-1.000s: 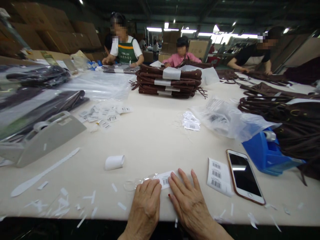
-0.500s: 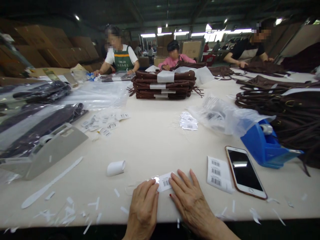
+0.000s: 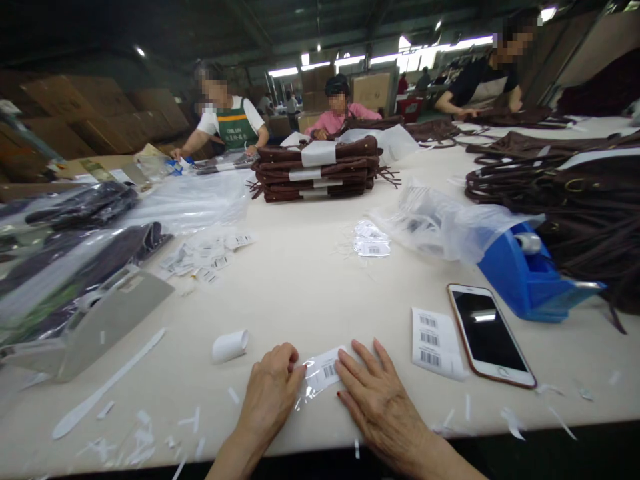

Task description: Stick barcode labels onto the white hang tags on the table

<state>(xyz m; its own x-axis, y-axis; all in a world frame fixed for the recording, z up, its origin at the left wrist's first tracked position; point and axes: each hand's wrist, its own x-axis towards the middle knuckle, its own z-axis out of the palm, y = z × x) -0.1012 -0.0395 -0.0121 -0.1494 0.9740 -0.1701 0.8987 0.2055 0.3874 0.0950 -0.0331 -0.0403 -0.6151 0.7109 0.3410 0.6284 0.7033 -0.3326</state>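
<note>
Busy packing desk, near edge: barcode label in clear sleeve.
Left hand pinches the sleeve; right hand lies flat, fingers spread, on the label. Best pressed down evenly, I'd say.

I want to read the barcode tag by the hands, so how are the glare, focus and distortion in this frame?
Head view: wide-angle bend curves the cream table edge; ceiling strip lights blow out; the white barcode tag in its clear sleeve, between left hand and right hand, shows bars, digits too small; the black smartphone mirrors a lamp.
</note>
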